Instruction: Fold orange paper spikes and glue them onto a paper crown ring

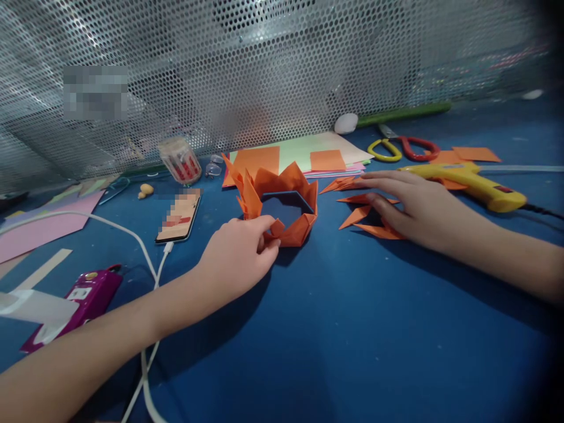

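In the middle of the blue table stands a ring of folded orange paper, its pointed pieces rising at the left and back. My left hand pinches the ring's near left edge between thumb and fingers. To the right, several loose folded orange paper pieces with sharp tips lie on the table. Over them rests my right hand, fingers stretched out and touching the pieces. Part of those pieces is hidden beneath its fingers.
Behind the ring lie coloured paper sheets. Scissors and a yellow glue gun with its cable are at the right. A phone on a white cable, a jar and a purple case occupy the left. Perforated metal closes the back.
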Tool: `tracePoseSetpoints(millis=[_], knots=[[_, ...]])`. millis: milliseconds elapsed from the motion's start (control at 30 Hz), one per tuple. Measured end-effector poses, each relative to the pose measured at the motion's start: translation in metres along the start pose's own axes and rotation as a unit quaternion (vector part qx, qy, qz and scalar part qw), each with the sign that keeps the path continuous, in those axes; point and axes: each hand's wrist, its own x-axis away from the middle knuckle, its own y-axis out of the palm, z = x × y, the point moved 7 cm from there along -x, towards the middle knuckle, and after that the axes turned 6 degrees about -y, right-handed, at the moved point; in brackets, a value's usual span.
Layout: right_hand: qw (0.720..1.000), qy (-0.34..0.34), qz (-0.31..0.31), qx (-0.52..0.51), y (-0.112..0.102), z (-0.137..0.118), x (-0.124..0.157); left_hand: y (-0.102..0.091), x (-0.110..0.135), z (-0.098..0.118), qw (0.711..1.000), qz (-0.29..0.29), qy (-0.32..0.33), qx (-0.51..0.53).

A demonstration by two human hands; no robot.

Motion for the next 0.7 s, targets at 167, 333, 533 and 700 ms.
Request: tracePoseSetpoints(millis=[167,333,533,700], knots=[[0.998,0.028,-0.048,0.004,0.016,0.014,0.001,-0.001,0.000,0.001,1.000,-0.006,-0.005,0.003],[0.995,0.050,-0.076,0.036,0.031,0.025,0.004,-0.002,0.001,0.002,1.000,-0.012,-0.009,0.004],[0.994,0.059,-0.078,0.044,0.032,0.026,0.004,-0.001,0.002,0.002,1.000,-0.010,-0.008,-0.007],[0.995,0.064,-0.064,0.028,0.015,0.015,0.000,-0.003,0.003,0.002,0.999,0.007,-0.004,-0.035]])
